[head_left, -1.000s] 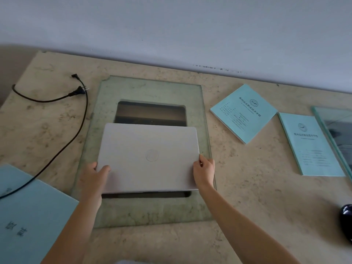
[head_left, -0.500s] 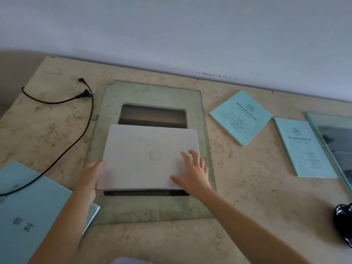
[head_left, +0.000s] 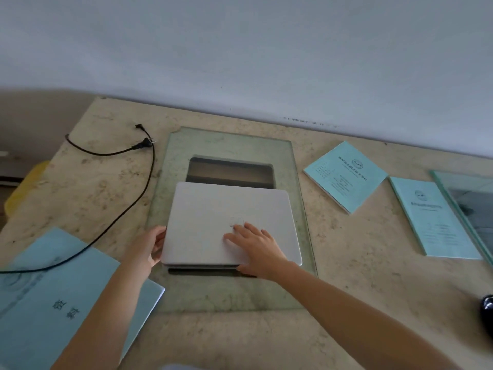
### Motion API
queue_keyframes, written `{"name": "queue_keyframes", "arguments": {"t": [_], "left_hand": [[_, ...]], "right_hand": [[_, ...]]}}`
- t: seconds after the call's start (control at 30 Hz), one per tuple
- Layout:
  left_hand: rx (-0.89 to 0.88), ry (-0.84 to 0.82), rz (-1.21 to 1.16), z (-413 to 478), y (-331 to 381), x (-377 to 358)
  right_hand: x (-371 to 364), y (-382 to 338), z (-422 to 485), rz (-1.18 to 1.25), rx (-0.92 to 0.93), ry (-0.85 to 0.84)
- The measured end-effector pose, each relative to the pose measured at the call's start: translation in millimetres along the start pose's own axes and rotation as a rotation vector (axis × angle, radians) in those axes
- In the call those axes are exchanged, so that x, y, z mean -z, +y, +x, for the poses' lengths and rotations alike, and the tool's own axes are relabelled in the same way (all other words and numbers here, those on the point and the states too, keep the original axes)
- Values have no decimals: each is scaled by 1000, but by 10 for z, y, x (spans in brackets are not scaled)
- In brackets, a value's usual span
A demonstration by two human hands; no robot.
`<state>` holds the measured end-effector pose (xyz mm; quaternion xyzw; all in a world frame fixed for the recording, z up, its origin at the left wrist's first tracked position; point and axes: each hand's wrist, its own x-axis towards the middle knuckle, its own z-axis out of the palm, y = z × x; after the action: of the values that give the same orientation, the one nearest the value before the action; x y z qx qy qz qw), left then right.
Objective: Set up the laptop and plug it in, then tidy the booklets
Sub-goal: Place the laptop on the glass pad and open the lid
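A closed silver laptop (head_left: 213, 209) lies on a glass pane (head_left: 229, 141) in the middle of the stone table. My left hand (head_left: 149, 245) grips the laptop's left front edge. My right hand (head_left: 256, 247) lies flat on the lid near the front, fingers spread, thumb at the front edge. A black power cable (head_left: 133, 198) runs across the left of the table, its plug (head_left: 142, 144) lying loose at the back. Two pale blue booklets lie to the right, one tilted (head_left: 345, 174) and one (head_left: 433, 217) beside it. A larger blue booklet (head_left: 40, 297) lies front left.
A dark rectangular opening (head_left: 230, 170) shows under the glass behind the laptop. A second glass pane (head_left: 469, 198) lies at the right edge. A black object (head_left: 486, 313) sits at the far right front. The wall runs along the table's back edge.
My right hand left the laptop's right edge and moved onto the lid, sliding left. My left hand stays at the left edge. The view has shifted slightly.
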<state>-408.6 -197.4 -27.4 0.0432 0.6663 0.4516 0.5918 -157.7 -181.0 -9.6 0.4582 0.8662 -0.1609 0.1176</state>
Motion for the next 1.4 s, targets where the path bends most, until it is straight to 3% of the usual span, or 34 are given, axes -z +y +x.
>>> {"name": "queue_keyframes", "arguments": {"t": [0.1, 0.47, 0.67, 0.8, 0.9, 0.97, 1.17, 1.4], "left_hand": [[-43, -15, 100, -45, -42, 57], [-492, -134, 1056, 64, -73, 350], [-578, -215, 1335, 101, 45, 259], [-517, -124, 1770, 139, 192, 128], [-568, -146, 1991, 162, 295, -15], [-565, -181, 2047, 201, 330, -68], [-530, -259, 2102, 264, 363, -158], [-514, -290, 2110, 255, 382, -210]], "right_hand": [[43, -49, -38, 19, 13, 15], [179, -61, -118, 35, 29, 91], [250, -35, -176, 79, -31, 176], [443, 21, -209, 68, -15, 380], [647, 117, -143, 130, 27, 713], [814, 173, -42, 195, 14, 864], [1247, 247, 386, 365, -193, 952], [1407, 419, 896, 169, -240, 1011]]}}
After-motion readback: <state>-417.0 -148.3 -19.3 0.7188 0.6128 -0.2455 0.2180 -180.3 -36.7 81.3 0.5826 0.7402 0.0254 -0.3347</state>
